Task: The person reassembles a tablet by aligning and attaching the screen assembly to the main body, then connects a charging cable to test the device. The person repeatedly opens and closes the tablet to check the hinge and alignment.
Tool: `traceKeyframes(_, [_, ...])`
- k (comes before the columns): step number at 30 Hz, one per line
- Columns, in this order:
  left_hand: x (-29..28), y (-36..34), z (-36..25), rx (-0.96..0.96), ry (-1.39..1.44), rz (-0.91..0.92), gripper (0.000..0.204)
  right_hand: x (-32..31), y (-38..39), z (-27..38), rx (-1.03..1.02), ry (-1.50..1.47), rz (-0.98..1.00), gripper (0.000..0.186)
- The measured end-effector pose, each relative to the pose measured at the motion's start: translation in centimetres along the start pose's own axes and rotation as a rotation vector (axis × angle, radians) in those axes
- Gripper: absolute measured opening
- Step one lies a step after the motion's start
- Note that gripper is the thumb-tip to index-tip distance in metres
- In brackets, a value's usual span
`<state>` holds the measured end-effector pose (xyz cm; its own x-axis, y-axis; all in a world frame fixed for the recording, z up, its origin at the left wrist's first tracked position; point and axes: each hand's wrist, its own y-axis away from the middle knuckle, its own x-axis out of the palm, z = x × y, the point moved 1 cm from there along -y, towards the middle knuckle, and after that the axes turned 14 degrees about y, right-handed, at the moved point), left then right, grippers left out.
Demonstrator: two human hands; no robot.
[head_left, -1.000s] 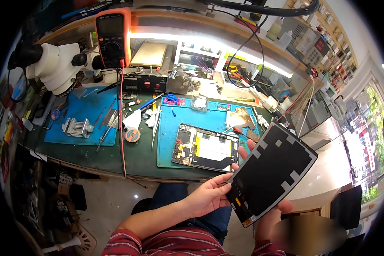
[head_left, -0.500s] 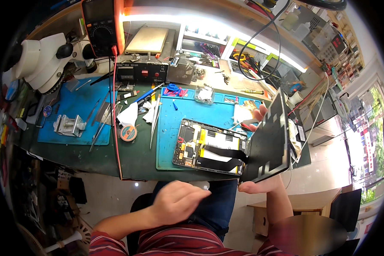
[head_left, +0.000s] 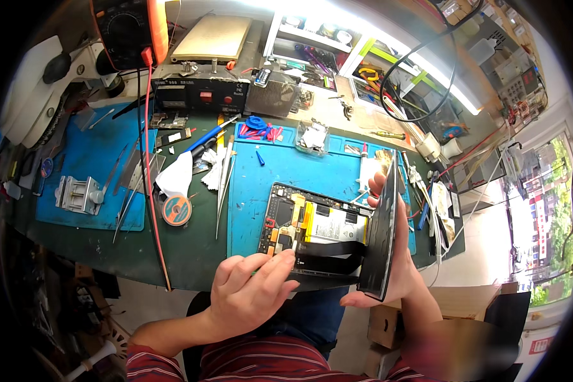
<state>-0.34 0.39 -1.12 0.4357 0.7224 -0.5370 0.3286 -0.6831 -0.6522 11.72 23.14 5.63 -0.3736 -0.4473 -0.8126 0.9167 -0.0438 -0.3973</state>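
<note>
My left hand (head_left: 251, 283) has its fingers curled together, a fingertip at the lower left of the opened tablet (head_left: 290, 213); whatever it pinches is hidden. The tablet lies on the blue mat (head_left: 286, 159), showing a board and a white battery (head_left: 334, 223). My right hand (head_left: 398, 280) grips the dark screen panel (head_left: 379, 245) nearly on edge at the tablet's right. Black flex cables (head_left: 331, 250) run between panel and tablet.
A second blue mat (head_left: 63, 210) with a metal fixture (head_left: 79, 194), solder spool (head_left: 176, 210), microscope (head_left: 38, 89) and hanging multimeter (head_left: 127, 25) are left. Tweezers (head_left: 219, 204) lie beside the mat. A black box (head_left: 197, 95), shelves (head_left: 305, 38) and a cable loop (head_left: 404, 118) are behind.
The panel has swung from tilted toward me to nearly upright on edge beside the tablet. My left hand has let go of it and moved up to the tablet body.
</note>
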Motion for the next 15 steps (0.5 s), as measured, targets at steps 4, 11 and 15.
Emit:
traceKeyframes(4, [0.37, -0.15, 0.00, 0.048, -0.106, 0.080, 0.047, -0.21, -0.07, -0.10, 0.031, 0.033, 0.048, 0.141])
traceKeyframes(11, [0.87, -0.35, -0.10, 0.063, -0.245, 0.189, 0.050, -0.24, -0.42, -0.59, 0.032, 0.047, 0.092, 0.137])
traceKeyframes(15, [0.85, -0.50, -0.03, 0.078, -0.284, 0.225, 0.053, -0.10, -0.40, -0.93, 0.009, 0.032, 0.074, 0.136])
